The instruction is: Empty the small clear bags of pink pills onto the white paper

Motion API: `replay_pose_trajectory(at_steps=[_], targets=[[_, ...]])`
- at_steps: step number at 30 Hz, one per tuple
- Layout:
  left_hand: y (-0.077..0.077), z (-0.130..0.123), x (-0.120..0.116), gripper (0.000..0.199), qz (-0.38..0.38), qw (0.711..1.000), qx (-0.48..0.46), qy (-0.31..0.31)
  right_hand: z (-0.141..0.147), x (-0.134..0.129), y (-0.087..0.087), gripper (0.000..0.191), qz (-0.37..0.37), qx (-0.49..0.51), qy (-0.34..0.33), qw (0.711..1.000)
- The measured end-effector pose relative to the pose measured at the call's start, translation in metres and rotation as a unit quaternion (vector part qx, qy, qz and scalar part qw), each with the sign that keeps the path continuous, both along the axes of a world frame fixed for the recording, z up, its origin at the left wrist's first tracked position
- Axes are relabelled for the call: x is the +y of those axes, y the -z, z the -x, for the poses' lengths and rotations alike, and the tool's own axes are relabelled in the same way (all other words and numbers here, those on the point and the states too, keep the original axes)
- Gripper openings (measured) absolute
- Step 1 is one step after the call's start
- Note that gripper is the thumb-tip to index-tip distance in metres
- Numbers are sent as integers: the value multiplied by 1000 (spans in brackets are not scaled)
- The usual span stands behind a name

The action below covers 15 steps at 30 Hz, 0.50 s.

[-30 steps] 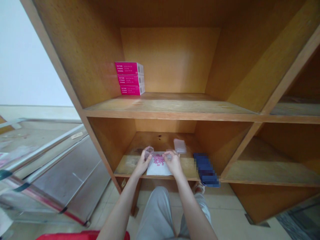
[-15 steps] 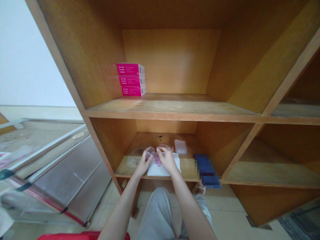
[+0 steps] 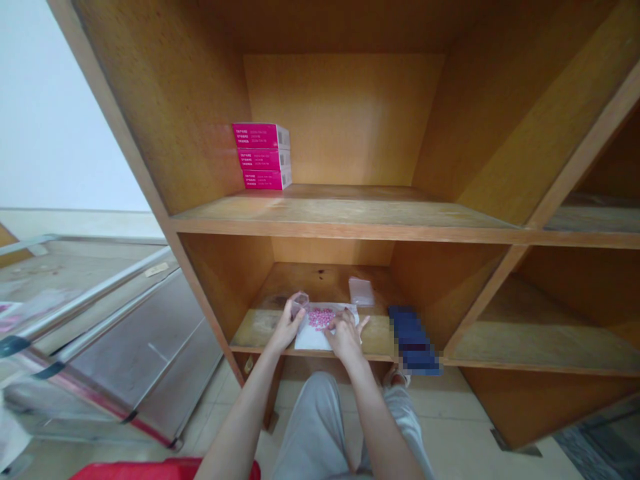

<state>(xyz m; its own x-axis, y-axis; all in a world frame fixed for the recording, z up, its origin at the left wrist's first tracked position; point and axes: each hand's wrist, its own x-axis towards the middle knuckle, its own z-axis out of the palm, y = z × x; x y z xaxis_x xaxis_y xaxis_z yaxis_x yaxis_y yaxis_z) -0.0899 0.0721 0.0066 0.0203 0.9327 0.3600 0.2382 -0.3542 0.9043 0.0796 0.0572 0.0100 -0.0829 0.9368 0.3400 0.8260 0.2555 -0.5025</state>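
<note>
**Pink tablets loose on paper sheet, both hands at the sheet**

Pink tablets (image 3: 320, 319) lie in a loose cluster on a white paper sheet (image 3: 307, 341), at the front of the lower shelf (image 3: 375, 333) of a wooden shelving unit (image 3: 200, 283). On my remote feed I log the left hand (image 3: 286, 327) with its fingers (image 3: 295, 308) curled narrow around a small clear plastic cup (image 3: 300, 304); I cannot tell whether the cup holds anything. The right hand (image 3: 345, 337) rests at the sheet's right side, its fingers (image 3: 353, 321) spread wide, holding nothing I can see. My judgement: the step in hand is handling the tablets at the sheet, and the next move calls for care not to scatter them. Behind the sheet lies a translucent flat packet (image 3: 361, 291), contents unreadable. Three stacked pink cartons (image 3: 263, 157) stand closed on the shelf above (image 3: 350, 210).
</note>
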Motion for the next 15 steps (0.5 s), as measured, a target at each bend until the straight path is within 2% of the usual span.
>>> replay_pose_trajectory(at_steps=[4, 7, 10, 15], targets=[[1, 0, 0, 45, 2, 1000, -2, 3, 2, -2, 5, 9, -17, 12, 12, 1000], [2, 1, 1, 44, -4, 1000, -4, 5, 2, -4, 2, 11, -22, 40, 13, 999], [4, 1, 2, 43, -13, 1000, -4, 8, 3, -1, -10, 12, -39, 91, 25, 995], [7, 2, 4, 43, -14, 1000, -4, 9, 19, 12, -42, 13, -106, 174, 29, 979]])
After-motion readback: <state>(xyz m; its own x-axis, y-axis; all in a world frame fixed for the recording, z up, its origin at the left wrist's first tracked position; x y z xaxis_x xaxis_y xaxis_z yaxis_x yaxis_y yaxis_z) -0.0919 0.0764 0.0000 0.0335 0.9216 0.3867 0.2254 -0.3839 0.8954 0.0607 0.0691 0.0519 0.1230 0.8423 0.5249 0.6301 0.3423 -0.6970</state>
